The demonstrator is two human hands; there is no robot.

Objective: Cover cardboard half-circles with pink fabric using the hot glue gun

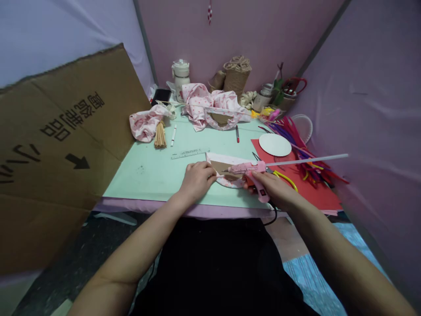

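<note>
My right hand (268, 186) is wrapped round the grip of a pink glue gun (246, 167), with a long white glue stick (311, 160) sticking out of its back. The gun's nozzle points left, over a brown cardboard piece (219, 168) edged with pink-patterned fabric (226, 182). At the left end of that piece, my left hand (198, 179) presses the folded fabric edge between thumb and fingers. Whether the nozzle touches the cardboard I cannot tell. Yellow-handled scissors (286, 179) lie just behind the glue gun, partly hidden by it.
A clear ruler (190, 153), a white pen (173, 136) and a red-black marker (237, 134) lie beyond my hands. Pink fabric (197, 98), a bottle (181, 77) and twine (237, 74) stand behind. Right are a white disc (275, 145), red sheets (315, 193) and pipe cleaners (302, 151); left, a large cardboard panel (82, 131).
</note>
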